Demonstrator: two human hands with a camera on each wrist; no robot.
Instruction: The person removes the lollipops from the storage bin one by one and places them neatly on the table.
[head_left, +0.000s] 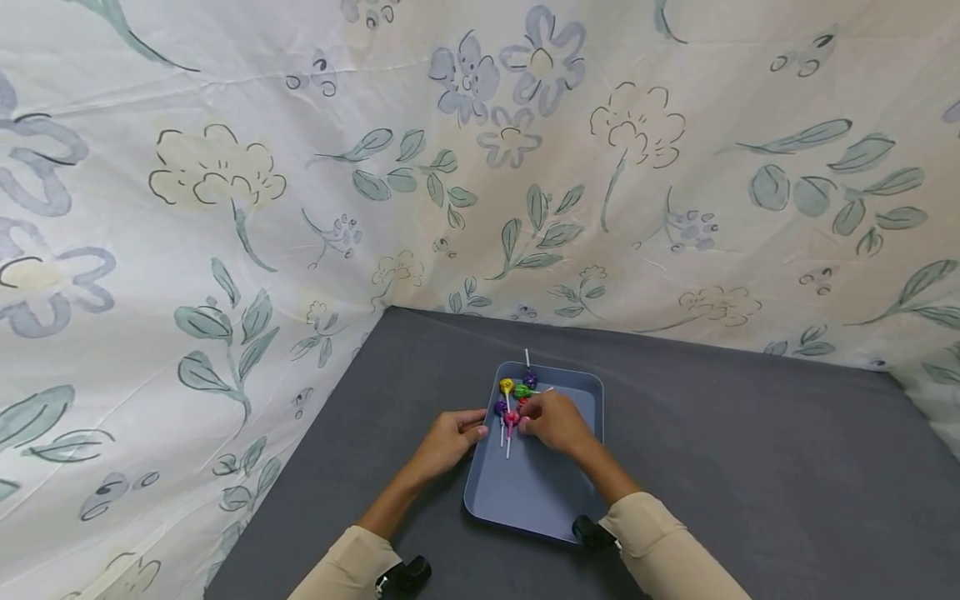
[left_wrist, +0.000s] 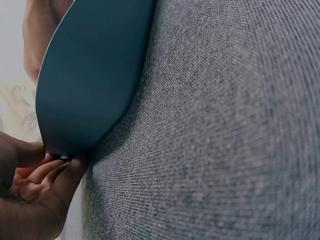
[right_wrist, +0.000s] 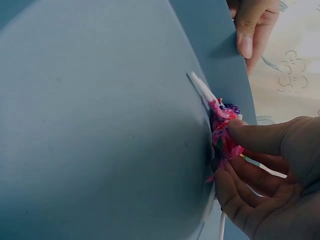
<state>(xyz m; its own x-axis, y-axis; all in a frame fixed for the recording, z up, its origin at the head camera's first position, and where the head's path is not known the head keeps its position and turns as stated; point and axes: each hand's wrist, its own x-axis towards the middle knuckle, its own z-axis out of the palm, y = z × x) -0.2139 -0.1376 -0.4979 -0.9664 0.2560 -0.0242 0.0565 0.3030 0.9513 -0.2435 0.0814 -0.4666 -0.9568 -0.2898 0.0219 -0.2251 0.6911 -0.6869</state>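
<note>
A blue-grey tray [head_left: 525, 496] lies on the dark cloth, with several wrapped lollipops gathered toward its far left. Among them are a yellow lollipop [head_left: 506, 386], a green lollipop [head_left: 522, 390], a red lollipop [head_left: 522, 403] partly covered by fingers, and two purple ones. My left hand [head_left: 444, 443] grips the tray's left rim; the left wrist view shows fingers at its edge. Over the group, my right hand [head_left: 557, 423] pinches a pink lollipop [right_wrist: 225, 130] between thumb and fingers. Another pink lollipop [head_left: 512, 417] lies just left of those fingertips.
Dark grey cloth [head_left: 720, 467] covers the table around the tray. Floral fabric [head_left: 525, 208] hangs behind the table and along its left side. One purple lollipop [head_left: 530, 380] has its white stick reaching past the tray's far rim.
</note>
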